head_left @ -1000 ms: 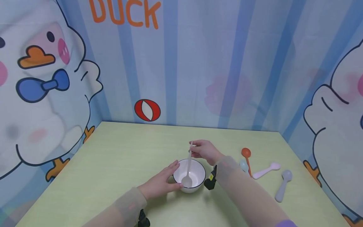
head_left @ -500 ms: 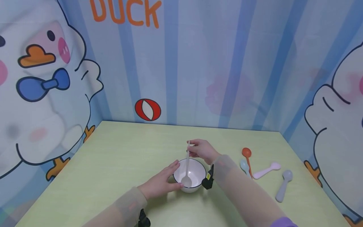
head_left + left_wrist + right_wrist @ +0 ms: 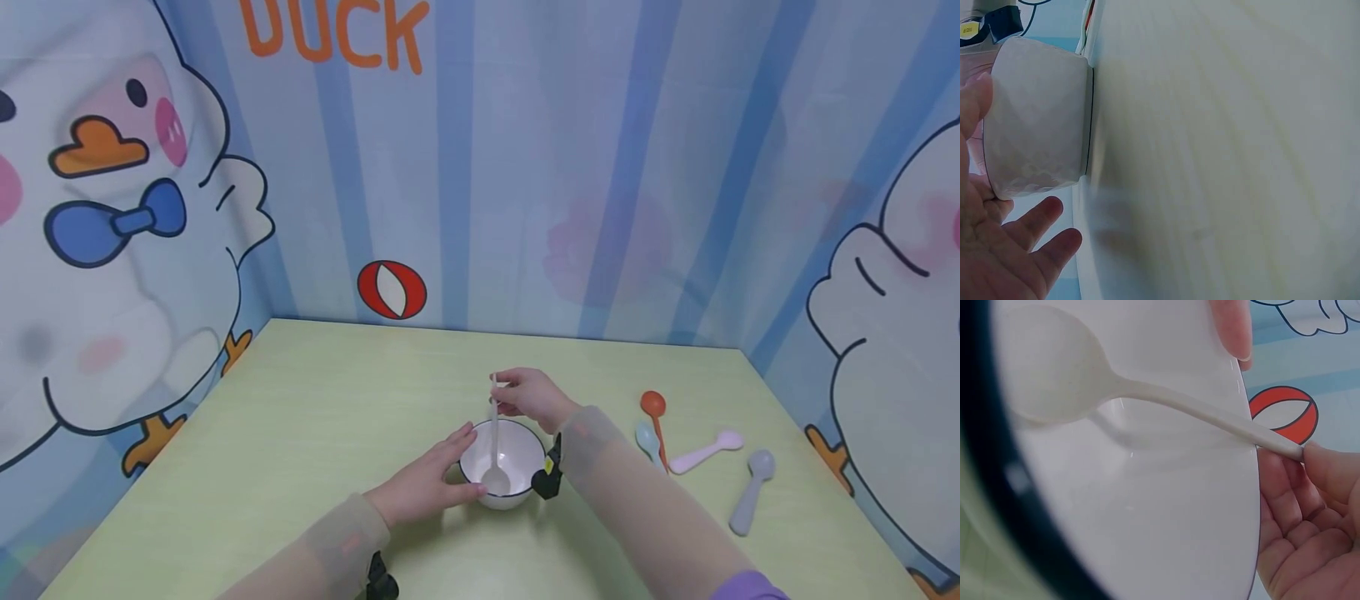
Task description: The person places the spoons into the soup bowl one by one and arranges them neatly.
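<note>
A white bowl with a dark rim stands on the table, its pale outer side filling part of the left wrist view. My left hand holds it from the left, thumb at the near rim and fingers at the far rim; two fingertips stick out free of it in the left wrist view. Between thumb and fingers my right hand pinches the handle end of a cream spoon at the far side. The spoon's round head is down inside the bowl, which shows a plain white inside.
To the right lie an orange spoon, a light blue spoon, a pink spoon and a grey-lavender spoon. Behind the pale green table hangs a striped blue curtain with cartoon ducks.
My right hand has shifted slightly left, bringing the spoon's handle end left so that the handle stands more upright. The left hand and the bowl stay nearly in place.
</note>
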Demonstrator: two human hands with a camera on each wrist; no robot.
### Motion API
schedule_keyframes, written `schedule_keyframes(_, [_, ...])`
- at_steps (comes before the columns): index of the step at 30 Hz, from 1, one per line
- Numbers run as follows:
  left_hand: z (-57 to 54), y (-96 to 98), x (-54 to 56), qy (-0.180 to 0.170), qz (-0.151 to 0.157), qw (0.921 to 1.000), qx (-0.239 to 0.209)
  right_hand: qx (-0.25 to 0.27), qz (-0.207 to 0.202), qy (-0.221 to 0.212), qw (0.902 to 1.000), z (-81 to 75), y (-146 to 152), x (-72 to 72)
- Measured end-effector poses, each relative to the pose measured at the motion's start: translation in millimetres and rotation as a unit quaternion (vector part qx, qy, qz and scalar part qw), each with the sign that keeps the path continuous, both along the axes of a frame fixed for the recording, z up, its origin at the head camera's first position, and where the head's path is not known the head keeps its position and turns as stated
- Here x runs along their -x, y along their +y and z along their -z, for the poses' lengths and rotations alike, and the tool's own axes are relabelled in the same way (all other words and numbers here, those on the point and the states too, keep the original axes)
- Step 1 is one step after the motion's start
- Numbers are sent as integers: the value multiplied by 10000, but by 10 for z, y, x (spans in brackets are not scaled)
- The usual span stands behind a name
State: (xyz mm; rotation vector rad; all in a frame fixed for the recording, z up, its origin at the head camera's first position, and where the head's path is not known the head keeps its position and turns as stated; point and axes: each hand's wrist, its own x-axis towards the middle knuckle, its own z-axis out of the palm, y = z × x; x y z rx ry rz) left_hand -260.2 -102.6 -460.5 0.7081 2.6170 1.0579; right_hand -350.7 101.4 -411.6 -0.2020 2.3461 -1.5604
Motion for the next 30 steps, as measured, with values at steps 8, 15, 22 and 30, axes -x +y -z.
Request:
schedule_keyframes(8, [0, 0, 6, 2, -21, 10000, 47, -210, -81, -43, 9997, -1, 0, 0])
schedule_keyframes(15, [5, -5, 14, 15, -26, 10000, 57, -203, -111, -27, 9997, 4, 42, -6])
schedule_keyframes(22, [9, -4, 14, -14, -58, 10000, 51, -200, -50, 7, 9998, 3, 149, -31])
schedule_keyframes(30, [5, -4, 6, -8, 34, 9999, -149, 77, 175, -9, 9998, 22, 321, -68])
